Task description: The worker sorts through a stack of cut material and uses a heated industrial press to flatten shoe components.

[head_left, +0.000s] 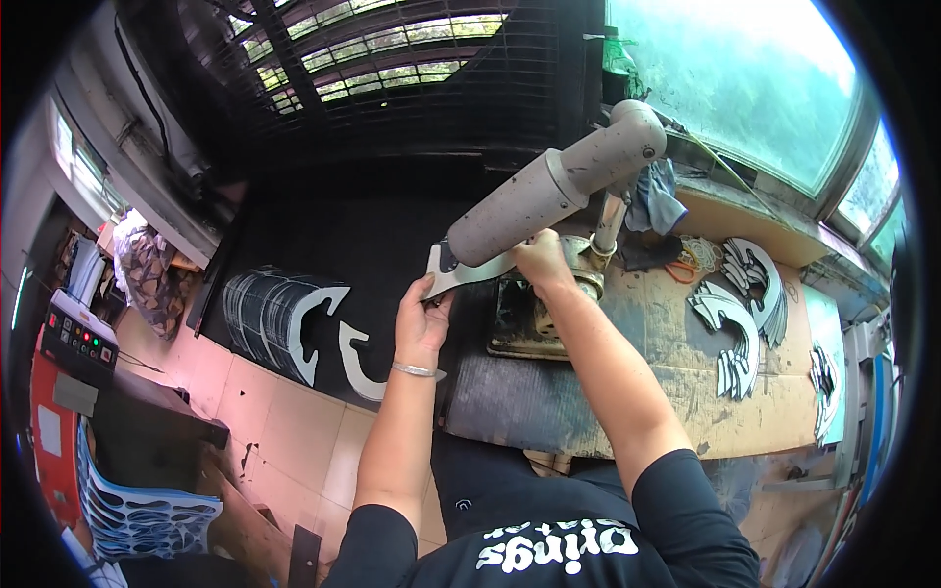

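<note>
Both of my hands hold a pale, flat, curved cut piece [480, 273] under the round grey head of a bench machine [520, 208]. At the piece's left end, my left hand [421, 318] pinches the edge with thumb and fingers. My right hand [542, 261] is closed at the other end, close to the machine's post, with its fingertips partly hidden. The machine head covers part of the piece. To the left, a loose pale hook-shaped piece [355, 365] lies on the black surface, beside a tall stack of similar dark-edged pieces [279, 318].
Fanned stacks of curved pieces [730, 328] lie on the cardboard-covered bench [627, 392] at right. Rubber bands [698, 257] and a grey cloth [655, 199] sit behind the machine. A control box [80, 331] stands at far left, above a pile of cut sheets [147, 514].
</note>
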Available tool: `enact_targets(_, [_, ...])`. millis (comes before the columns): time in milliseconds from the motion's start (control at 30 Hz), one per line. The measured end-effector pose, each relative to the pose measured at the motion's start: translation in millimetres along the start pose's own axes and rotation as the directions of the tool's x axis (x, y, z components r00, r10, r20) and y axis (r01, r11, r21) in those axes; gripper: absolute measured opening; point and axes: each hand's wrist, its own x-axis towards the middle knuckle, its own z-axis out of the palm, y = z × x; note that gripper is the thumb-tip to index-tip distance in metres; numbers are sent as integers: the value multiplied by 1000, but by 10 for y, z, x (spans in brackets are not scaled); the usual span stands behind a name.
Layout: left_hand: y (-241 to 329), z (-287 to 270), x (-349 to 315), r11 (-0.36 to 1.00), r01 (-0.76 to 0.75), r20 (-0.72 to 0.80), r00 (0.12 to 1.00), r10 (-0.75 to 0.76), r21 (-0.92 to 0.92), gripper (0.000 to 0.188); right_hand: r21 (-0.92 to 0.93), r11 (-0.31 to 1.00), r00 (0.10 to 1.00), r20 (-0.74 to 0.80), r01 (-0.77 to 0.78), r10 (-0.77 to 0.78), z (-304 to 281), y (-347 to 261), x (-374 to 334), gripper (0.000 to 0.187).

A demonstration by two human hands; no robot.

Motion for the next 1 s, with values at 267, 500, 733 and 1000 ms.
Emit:
enact_targets(267, [-39,297,-48,998,56,55,997,-57,26,15,-59,994,996,15,-89,90,-206,-51,126,29])
enact_targets(500, [-5,289,-85,998,58,72,996,-58,5,18,-87,986,989,22,-145,148,-162,-200,25,27])
enact_targets(733, [28,133,-18,999,31,101,994,-32,12,18,42,995,996,8,-89,89,-72,-139,-68,24])
enact_targets(1000, [154,46,-137,999,16,164,986,-24,50,22,-22,999,999,1,-42,42,-42,-190,-258,31])
